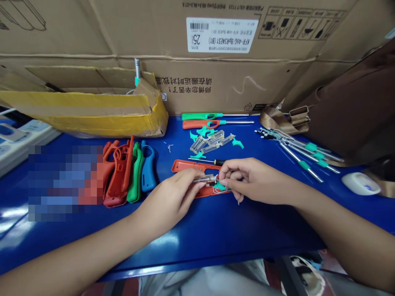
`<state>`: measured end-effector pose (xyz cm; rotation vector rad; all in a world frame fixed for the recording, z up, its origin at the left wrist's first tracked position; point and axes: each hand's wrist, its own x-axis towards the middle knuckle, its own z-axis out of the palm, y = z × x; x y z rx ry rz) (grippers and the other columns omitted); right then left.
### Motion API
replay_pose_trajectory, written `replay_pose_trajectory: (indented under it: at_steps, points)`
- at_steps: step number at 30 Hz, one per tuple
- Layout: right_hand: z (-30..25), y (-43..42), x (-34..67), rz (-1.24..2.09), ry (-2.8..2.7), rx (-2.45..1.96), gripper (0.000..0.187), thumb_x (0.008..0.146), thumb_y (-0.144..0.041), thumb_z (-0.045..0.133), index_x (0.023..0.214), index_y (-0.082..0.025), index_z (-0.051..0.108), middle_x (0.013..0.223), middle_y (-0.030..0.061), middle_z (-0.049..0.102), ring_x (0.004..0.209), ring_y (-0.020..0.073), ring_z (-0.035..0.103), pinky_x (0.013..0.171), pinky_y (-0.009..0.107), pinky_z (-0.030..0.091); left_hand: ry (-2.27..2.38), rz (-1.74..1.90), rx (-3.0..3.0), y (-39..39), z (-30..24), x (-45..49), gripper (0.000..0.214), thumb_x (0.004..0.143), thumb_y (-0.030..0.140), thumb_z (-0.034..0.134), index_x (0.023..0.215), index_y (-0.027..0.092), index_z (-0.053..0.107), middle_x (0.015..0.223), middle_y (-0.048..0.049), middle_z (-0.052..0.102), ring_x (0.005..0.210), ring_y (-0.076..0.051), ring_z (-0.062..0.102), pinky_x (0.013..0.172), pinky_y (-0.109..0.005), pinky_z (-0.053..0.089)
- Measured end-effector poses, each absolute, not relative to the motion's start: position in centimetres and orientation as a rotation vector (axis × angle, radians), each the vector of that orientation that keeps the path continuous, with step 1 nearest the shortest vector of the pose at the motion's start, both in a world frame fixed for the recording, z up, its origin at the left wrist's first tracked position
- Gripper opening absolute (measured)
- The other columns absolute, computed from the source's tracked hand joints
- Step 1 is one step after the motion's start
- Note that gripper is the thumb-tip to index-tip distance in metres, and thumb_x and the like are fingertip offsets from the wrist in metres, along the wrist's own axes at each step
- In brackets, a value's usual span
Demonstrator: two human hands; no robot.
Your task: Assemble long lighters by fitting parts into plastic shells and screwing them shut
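Right in the middle of the frame, I can see the person's left hand [173, 193] pinching a clear little tank [203, 179] between thumb and fingers, held level over an orange lower shell half [203, 191]. The right hand [247, 179] meets it from the right, thumb and forefinger drawn together by a tiny white piece [216, 178] at the tank's end; whether they grip it, I can't tell. A teal part [219, 187] and white wires show just below those fingertips. Behind lies another orange half [183, 165], with a screwdriver [218, 162] near it. Farther up the frame, more clear tanks [212, 142] sit in a loose pile among teal pieces, below two long lighters, one green [197, 116], one orange [199, 124]. Red, green and blue shells [148, 170] stand at centre left; metal tubes [304, 164] with teal fittings lie at the right.
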<state>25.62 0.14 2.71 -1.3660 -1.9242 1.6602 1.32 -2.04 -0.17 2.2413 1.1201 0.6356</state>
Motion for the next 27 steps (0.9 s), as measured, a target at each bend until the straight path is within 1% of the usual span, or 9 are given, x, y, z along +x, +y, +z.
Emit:
replay_pose_trajectory:
  at_steps: [11,20,27]
  points:
    - [2.45,0.46,25.68,1.703,-1.887,-1.358,0.017,0.095,-0.037,0.062,0.093,-0.021,0.056,0.065,-0.0047,0.060,0.058,0.0114,0.063,0.055,0.023,0.055,1.107,0.643,2.245,-1.97,-0.19,1.37,0.017,0.104,0.023,0.048,0.116,0.019,0.060,0.114,-0.0071,0.072,0.104,-0.021,0.070,0.090,-0.036,0.057]
    - [2.48,0.34,25.79,1.694,-1.935,-1.341,0.011,0.097,-0.032,0.058,0.094,-0.022,0.055,0.066,-0.0052,0.059,0.059,0.0111,0.063,0.055,0.023,0.056,1.102,0.645,2.248,-1.96,-0.28,1.31,0.017,0.104,0.022,0.049,0.116,0.018,0.060,0.113,-0.0075,0.071,0.103,-0.021,0.070,0.089,-0.036,0.057]
    - [2.49,0.37,25.69,1.672,-1.945,-1.340,0.011,0.096,-0.031,0.058,0.093,-0.022,0.056,0.065,-0.0054,0.058,0.058,0.0109,0.062,0.054,0.022,0.056,1.103,0.620,2.251,-1.91,-0.33,1.38,0.017,0.104,0.022,0.049,0.117,0.018,0.060,0.115,-0.0076,0.071,0.105,-0.022,0.069,0.091,-0.037,0.057]
